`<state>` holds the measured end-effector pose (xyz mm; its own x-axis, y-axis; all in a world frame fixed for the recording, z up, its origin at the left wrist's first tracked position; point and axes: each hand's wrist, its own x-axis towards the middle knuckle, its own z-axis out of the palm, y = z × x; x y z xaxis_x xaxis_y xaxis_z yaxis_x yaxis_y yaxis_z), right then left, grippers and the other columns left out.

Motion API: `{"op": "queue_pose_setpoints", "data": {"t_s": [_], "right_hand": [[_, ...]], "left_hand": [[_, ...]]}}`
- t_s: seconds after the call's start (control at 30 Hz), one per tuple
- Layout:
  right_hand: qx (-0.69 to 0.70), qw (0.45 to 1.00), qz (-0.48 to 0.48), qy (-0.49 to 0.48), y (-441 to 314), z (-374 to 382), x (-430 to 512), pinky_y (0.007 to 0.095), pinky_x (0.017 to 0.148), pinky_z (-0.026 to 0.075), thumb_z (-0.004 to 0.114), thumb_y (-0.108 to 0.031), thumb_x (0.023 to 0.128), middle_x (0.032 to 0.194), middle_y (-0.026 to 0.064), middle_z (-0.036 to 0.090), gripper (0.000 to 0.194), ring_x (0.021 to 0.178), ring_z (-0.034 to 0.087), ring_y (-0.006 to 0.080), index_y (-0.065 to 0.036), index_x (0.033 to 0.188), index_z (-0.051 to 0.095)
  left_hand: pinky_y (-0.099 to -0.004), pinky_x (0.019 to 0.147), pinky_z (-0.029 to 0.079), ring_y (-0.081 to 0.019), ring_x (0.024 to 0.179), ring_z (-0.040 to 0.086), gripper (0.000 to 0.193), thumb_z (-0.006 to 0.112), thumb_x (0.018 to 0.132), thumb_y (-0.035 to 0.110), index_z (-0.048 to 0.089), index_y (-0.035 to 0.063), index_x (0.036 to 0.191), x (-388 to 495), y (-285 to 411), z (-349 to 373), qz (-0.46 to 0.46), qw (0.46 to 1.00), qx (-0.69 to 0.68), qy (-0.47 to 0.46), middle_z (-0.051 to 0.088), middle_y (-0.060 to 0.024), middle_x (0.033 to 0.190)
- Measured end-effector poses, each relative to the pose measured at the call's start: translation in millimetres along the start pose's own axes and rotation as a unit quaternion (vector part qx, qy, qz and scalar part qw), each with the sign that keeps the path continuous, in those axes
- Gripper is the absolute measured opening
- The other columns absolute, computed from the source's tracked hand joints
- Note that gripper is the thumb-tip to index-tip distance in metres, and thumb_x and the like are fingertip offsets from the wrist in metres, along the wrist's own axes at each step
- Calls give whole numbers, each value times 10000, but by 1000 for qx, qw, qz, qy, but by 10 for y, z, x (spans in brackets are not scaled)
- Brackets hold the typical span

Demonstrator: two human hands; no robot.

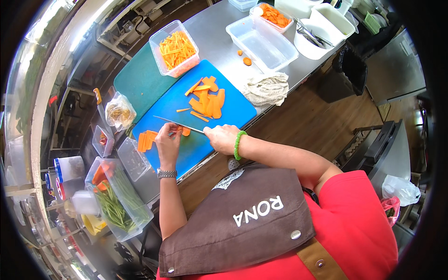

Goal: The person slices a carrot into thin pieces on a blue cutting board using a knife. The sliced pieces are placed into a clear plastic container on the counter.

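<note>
My right hand (222, 139), with a green beaded bracelet at its wrist, grips the handle of a kitchen knife (175, 123). The blade points left across a blue cutting board (231, 101). My left hand (168, 140) has its fingertips pinched on a carrot piece (185, 131) beside the blade. Left of it on the board lie overlapping carrot slices (145, 140). Beyond the knife is a pile of flat carrot slices (209, 101) with a few cut strips near it. A clear plastic container of carrot strips (176, 50) stands at the board's far end.
A green cutting board (140, 78) lies beside the blue one. Farther off are a clear plastic container (264, 43), a crumpled cloth (267, 87) and a white bucket with utensils (311, 49). At left stand a container with green beans (115, 210) and an orange-handled knife (98, 96).
</note>
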<state>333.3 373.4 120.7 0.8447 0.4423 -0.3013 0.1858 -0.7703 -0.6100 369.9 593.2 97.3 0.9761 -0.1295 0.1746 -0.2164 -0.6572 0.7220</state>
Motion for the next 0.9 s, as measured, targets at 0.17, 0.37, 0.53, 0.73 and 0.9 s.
{"op": "queue_pose_setpoints", "data": {"t_s": [0.17, 0.37, 0.53, 0.73, 0.9], "right_hand": [[-18, 1000, 8, 3, -42, 51, 58, 520, 727, 542, 460, -108, 921, 900, 228, 688, 183, 873, 681, 414, -38, 1079, 520], [-29, 999, 14, 2, -52, 140, 150, 516, 727, 546, 442, -100, 932, 914, 221, 691, 194, 878, 686, 407, -46, 1105, 511], [-38, 999, 22, -5, -37, 245, 234, 505, 743, 551, 458, -102, 930, 936, 213, 697, 201, 901, 689, 398, -49, 1117, 508], [-36, 998, 51, -15, -14, 408, 402, 465, 802, 563, 529, -85, 905, 1043, 191, 703, 210, 984, 696, 353, -32, 1105, 564], [-33, 997, 58, -23, -18, 425, 485, 466, 838, 553, 522, -125, 914, 1088, 200, 696, 232, 1028, 681, 356, -40, 1117, 592]], "left_hand": [[-300, 762, 602, -190, 843, 688, 164, 702, 800, -60, 625, -42, 944, 4, -16, -1, -7, 1000, -19, 4, 673, -117, 910], [-298, 764, 599, -189, 845, 687, 162, 698, 801, -66, 626, -39, 944, 1, -45, 0, -14, 999, -37, 7, 672, -117, 910], [-295, 760, 597, -184, 843, 685, 167, 701, 800, -64, 625, -37, 946, -20, -5, -26, -14, 1000, -25, 6, 670, -117, 911], [-299, 735, 588, -195, 808, 680, 188, 720, 797, -43, 613, -26, 950, -46, 72, 6, -15, 1000, -15, 17, 655, -116, 869], [-306, 754, 581, -217, 751, 664, 203, 739, 789, -23, 613, -15, 947, -26, 74, 8, -13, 999, 35, 24, 647, -126, 845]]}}
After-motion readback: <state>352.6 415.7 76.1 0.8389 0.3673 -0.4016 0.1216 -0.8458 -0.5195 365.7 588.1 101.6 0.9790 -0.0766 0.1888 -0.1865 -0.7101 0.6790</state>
